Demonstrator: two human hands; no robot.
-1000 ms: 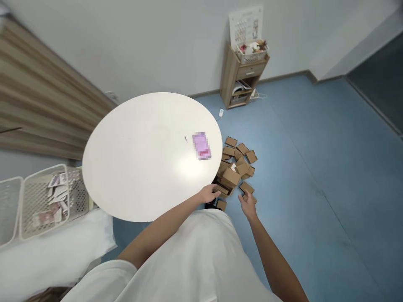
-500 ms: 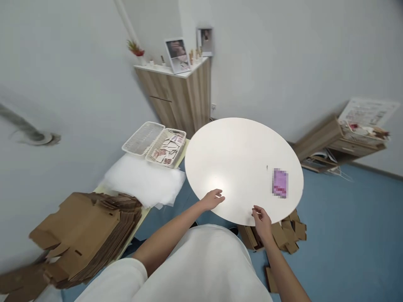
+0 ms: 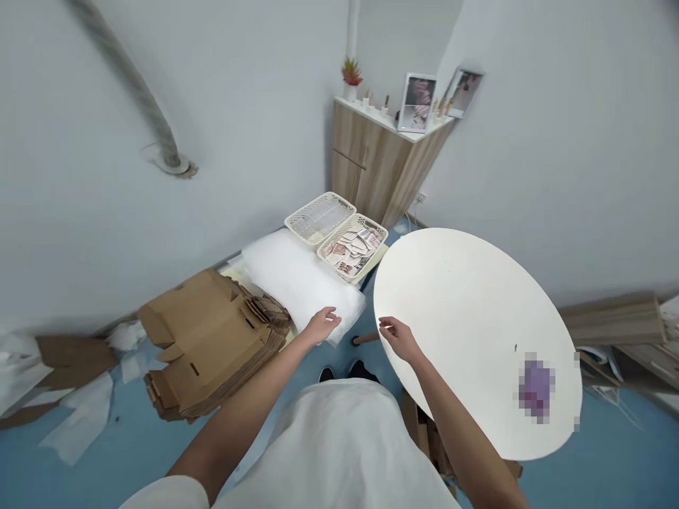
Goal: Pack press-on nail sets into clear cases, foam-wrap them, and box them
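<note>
My left hand [image 3: 321, 326] is open and holds nothing, its fingers apart over the front edge of the white foam sheets [image 3: 297, 276]. Whether it touches them I cannot tell. Above the left edge of the round white table [image 3: 450, 297] is my right hand [image 3: 399, 338], also open, with fingers loosely bent and nothing in them. Beyond the foam stand two white plastic baskets. The nearer basket [image 3: 322, 252] holds many printed cards [image 3: 354, 247]; the farther basket [image 3: 289, 220] shows some clear material inside. A blurred-out purple item [image 3: 537, 385] lies on the table's right part.
Stacked flat cardboard boxes [image 3: 206, 339] lie at left on the side table. A wooden cabinet [image 3: 382, 162] with picture frames and a plant stands in the corner. More cardboard boxes [image 3: 424, 431] sit under the round table; a shelf unit [image 3: 615, 318] is at right.
My view has turned left, so the round table and cabinet sit farther right in the picture. Both hands have swung left, from over the round table toward the foam sheets and the table's left edge.
</note>
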